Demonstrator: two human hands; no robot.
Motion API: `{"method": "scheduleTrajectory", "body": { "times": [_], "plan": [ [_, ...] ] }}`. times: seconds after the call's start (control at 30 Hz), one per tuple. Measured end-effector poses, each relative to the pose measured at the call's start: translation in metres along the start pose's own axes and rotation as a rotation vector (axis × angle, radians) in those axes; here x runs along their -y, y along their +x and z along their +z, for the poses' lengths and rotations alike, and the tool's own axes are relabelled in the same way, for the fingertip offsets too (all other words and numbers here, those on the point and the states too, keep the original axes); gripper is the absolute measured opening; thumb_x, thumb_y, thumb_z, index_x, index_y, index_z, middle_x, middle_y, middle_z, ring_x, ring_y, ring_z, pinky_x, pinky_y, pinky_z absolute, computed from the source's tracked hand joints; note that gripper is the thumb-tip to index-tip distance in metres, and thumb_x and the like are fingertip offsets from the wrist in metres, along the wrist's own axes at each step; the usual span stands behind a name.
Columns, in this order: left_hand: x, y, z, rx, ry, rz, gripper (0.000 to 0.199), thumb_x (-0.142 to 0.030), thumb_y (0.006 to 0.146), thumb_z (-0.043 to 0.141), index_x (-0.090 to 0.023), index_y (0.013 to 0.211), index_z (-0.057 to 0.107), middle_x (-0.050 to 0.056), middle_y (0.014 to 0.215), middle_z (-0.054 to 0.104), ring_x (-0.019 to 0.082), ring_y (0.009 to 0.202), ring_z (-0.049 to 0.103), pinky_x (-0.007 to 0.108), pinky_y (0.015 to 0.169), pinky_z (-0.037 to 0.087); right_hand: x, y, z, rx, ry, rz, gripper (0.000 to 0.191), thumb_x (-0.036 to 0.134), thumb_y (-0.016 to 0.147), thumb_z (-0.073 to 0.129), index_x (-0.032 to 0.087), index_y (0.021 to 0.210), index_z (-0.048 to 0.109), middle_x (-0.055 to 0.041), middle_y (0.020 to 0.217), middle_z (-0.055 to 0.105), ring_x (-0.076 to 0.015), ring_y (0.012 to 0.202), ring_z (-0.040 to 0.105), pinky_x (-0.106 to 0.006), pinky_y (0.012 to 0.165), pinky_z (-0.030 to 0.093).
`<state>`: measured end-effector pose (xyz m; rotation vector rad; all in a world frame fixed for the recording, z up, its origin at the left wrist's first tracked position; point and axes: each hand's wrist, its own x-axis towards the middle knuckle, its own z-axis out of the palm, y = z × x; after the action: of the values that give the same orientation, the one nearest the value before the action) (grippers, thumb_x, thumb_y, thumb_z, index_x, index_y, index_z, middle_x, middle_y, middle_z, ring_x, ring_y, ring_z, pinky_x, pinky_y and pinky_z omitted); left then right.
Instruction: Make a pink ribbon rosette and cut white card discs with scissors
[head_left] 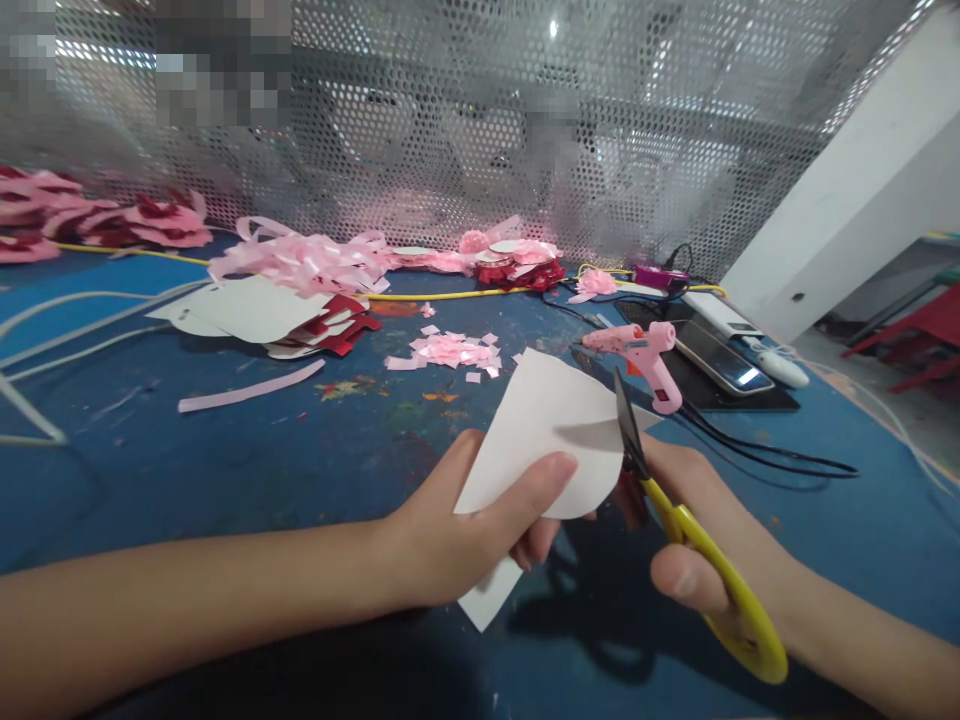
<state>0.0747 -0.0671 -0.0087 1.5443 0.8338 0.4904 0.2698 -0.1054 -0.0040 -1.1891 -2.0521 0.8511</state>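
My left hand (480,530) is closed on a piece of white paper (551,420), its thumb pressed on the upper face and the fingers underneath. The right edge of the paper is curved. In my right hand (697,570) is a pair of scissors (697,540) with yellow handles and dark blades, the thumb through one loop. The blades meet the paper's curved right edge. Some fingers of my right hand are hidden behind the scissors.
Pink paper bits (454,350), a pink glue gun (641,355) and a phone (724,355) lie beyond my hands. White cut shapes (259,308) and pink ribbon (311,260) are at the left. A perforated metal screen (465,130) closes the back; cables cross the blue table (247,465).
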Motion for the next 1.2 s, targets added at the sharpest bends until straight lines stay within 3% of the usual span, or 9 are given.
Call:
{"method": "scheduleTrajectory", "body": {
  "times": [0.2,0.43,0.63,0.77,0.9,1.03,1.2],
  "plan": [
    [-0.007,-0.001,0.001,0.013,-0.034,-0.018,0.057,-0.059,0.080,0.044,-0.015,0.044,0.051,0.000,0.042,0.049,0.009,0.042,0.049,0.018,0.048,0.045,-0.002,-0.004,-0.001,-0.018,-0.001,0.031,0.077,0.085,0.064,0.036,0.018,0.094,0.058,-0.0059,0.073,0.060,-0.0223,0.069,0.054,-0.031,0.059,0.044],
    [-0.009,0.000,-0.005,0.026,0.012,-0.028,0.058,-0.057,0.081,0.045,-0.016,0.041,0.050,0.000,0.040,0.049,0.010,0.041,0.048,0.019,0.048,0.044,-0.004,-0.003,-0.005,-0.044,-0.085,0.085,0.071,0.088,0.059,0.035,0.019,0.068,0.044,0.0023,0.055,0.043,-0.0118,0.054,0.036,-0.026,0.049,0.030],
    [-0.012,-0.001,-0.007,0.010,0.001,-0.005,0.057,-0.054,0.081,0.047,-0.016,0.040,0.048,0.001,0.039,0.047,0.009,0.041,0.046,0.019,0.047,0.043,-0.008,-0.008,-0.003,-0.090,-0.168,0.071,0.070,0.088,0.062,0.031,0.019,0.063,0.040,0.0039,0.052,0.037,-0.0091,0.050,0.026,-0.025,0.045,0.022],
    [-0.008,-0.001,-0.003,-0.027,-0.100,0.008,0.050,-0.057,0.078,0.051,-0.015,0.052,0.055,0.000,0.044,0.052,0.009,0.042,0.049,0.019,0.047,0.043,-0.009,-0.008,-0.001,-0.105,-0.195,0.063,0.066,0.084,0.069,0.030,0.019,0.061,0.039,0.0057,0.049,0.031,-0.0084,0.049,0.020,-0.025,0.043,0.018],
    [-0.002,0.001,0.004,-0.063,-0.125,-0.005,0.051,-0.061,0.077,0.050,-0.014,0.059,0.058,0.000,0.043,0.051,0.009,0.041,0.048,0.018,0.045,0.042,-0.005,-0.004,0.000,-0.060,-0.126,0.062,0.063,0.079,0.074,0.032,0.018,0.068,0.046,0.0037,0.054,0.039,-0.0093,0.050,0.028,-0.024,0.045,0.023],
    [-0.001,0.003,0.003,0.020,-0.068,-0.075,0.054,-0.060,0.080,0.047,-0.013,0.055,0.058,0.002,0.044,0.053,0.009,0.039,0.048,0.019,0.041,0.040,0.001,0.001,-0.003,0.040,0.008,0.019,0.065,0.077,0.074,0.037,0.017,0.093,0.054,0.0008,0.065,0.047,-0.0124,0.056,0.039,-0.025,0.049,0.031],
    [-0.009,0.001,-0.008,0.107,-0.010,-0.068,0.052,-0.055,0.082,0.049,-0.013,0.052,0.057,0.001,0.042,0.052,0.009,0.038,0.048,0.018,0.042,0.041,0.002,0.000,-0.005,0.012,-0.039,0.058,0.068,0.081,0.069,0.038,0.016,0.080,0.053,0.0008,0.061,0.046,-0.0127,0.055,0.039,-0.025,0.047,0.032]
  ]
}}
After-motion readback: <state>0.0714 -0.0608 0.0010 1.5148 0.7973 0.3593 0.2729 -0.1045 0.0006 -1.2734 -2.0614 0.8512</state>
